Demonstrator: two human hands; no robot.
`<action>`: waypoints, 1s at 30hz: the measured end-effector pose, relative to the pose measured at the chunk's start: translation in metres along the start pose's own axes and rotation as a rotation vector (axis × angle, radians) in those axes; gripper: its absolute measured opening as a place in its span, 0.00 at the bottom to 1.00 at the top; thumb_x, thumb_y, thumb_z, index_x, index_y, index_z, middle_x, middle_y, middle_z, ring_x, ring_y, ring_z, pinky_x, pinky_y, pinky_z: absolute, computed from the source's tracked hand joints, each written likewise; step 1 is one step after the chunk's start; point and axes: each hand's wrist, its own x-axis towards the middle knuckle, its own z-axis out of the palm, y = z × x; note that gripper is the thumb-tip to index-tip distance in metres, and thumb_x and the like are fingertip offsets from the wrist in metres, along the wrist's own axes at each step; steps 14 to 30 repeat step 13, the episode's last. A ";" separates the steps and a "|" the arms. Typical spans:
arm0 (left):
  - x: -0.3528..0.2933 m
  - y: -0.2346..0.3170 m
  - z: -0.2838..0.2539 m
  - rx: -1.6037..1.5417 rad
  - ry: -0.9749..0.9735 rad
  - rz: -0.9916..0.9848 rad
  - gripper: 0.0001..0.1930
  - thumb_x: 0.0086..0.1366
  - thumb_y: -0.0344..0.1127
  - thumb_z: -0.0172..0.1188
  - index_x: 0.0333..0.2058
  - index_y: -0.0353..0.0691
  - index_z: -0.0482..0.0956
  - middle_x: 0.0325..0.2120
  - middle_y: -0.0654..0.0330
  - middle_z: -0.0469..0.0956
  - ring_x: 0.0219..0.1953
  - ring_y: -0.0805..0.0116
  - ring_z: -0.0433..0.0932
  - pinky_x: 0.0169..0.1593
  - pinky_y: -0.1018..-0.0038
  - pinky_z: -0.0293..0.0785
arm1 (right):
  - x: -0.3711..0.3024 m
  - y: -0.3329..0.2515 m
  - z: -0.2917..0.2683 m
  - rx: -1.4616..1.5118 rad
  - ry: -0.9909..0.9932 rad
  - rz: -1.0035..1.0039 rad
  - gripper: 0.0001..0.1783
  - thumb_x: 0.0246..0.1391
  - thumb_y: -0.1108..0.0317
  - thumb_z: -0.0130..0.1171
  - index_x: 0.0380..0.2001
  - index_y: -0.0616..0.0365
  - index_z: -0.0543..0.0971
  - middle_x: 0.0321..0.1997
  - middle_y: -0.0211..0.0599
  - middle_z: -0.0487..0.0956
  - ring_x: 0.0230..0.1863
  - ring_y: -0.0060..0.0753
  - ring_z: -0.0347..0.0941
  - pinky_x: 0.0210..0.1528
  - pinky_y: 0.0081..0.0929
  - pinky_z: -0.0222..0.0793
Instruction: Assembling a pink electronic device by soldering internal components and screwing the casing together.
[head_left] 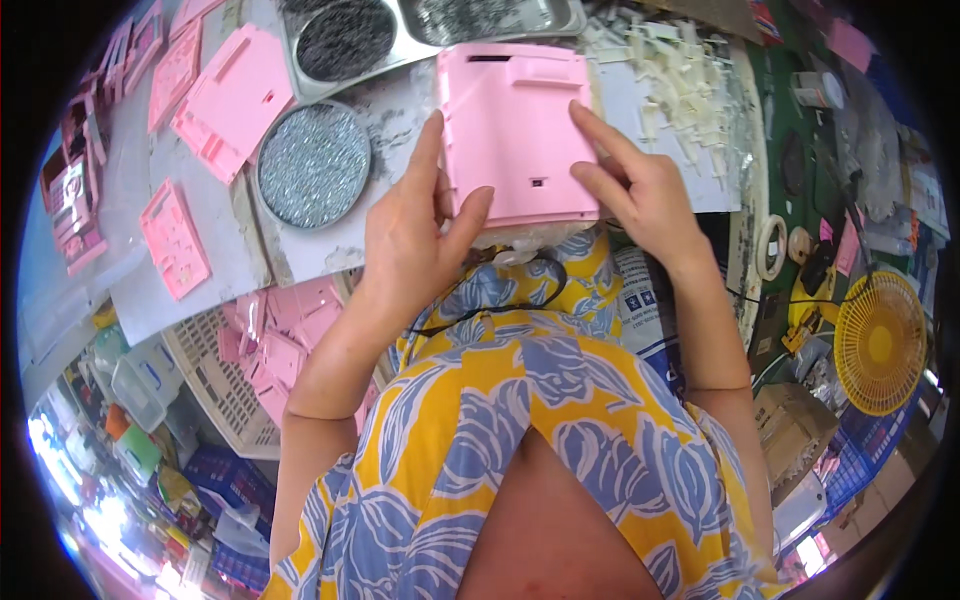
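A rectangular pink plastic panel [515,135] lies at the front of the work table, its face up, with a slot near the top and a small square hole near the bottom. My left hand [412,225] grips its left edge, the index finger stretched along the side and the thumb on the lower left corner. On the opposite side, my right hand [650,200] holds the right edge between thumb and fingers. Some fingertips are hidden behind the panel's sides. Pale padding shows under its lower edge.
Left of the panel stands a round dish [369,165] full of small metal parts. Behind it is a metal tray [400,72] with dark small pieces. White plastic parts [690,95] lie heaped at right. More pink panels [235,95] lie at left, above a crate [215,375] of pink parts.
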 end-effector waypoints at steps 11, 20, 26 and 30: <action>-0.004 -0.019 -0.013 -0.026 -0.162 -0.150 0.34 0.63 0.42 0.68 0.65 0.37 0.69 0.13 0.56 0.70 0.15 0.62 0.71 0.24 0.64 0.68 | 0.019 -0.026 -0.019 -0.395 -0.230 -0.029 0.35 0.58 0.47 0.63 0.67 0.44 0.73 0.18 0.45 0.80 0.23 0.49 0.80 0.29 0.42 0.74; 0.012 -0.026 -0.039 -0.153 -0.306 -0.111 0.32 0.65 0.36 0.67 0.67 0.39 0.69 0.16 0.64 0.73 0.19 0.78 0.64 0.26 0.75 0.60 | 0.033 -0.017 -0.040 -0.299 -0.273 0.000 0.38 0.54 0.52 0.71 0.68 0.45 0.73 0.15 0.40 0.78 0.16 0.29 0.75 0.26 0.33 0.68; 0.012 -0.026 -0.039 -0.153 -0.306 -0.111 0.32 0.65 0.36 0.67 0.67 0.39 0.69 0.16 0.64 0.73 0.19 0.78 0.64 0.26 0.75 0.60 | 0.033 -0.017 -0.040 -0.299 -0.273 0.000 0.38 0.54 0.52 0.71 0.68 0.45 0.73 0.15 0.40 0.78 0.16 0.29 0.75 0.26 0.33 0.68; 0.012 -0.026 -0.039 -0.153 -0.306 -0.111 0.32 0.65 0.36 0.67 0.67 0.39 0.69 0.16 0.64 0.73 0.19 0.78 0.64 0.26 0.75 0.60 | 0.033 -0.017 -0.040 -0.299 -0.273 0.000 0.38 0.54 0.52 0.71 0.68 0.45 0.73 0.15 0.40 0.78 0.16 0.29 0.75 0.26 0.33 0.68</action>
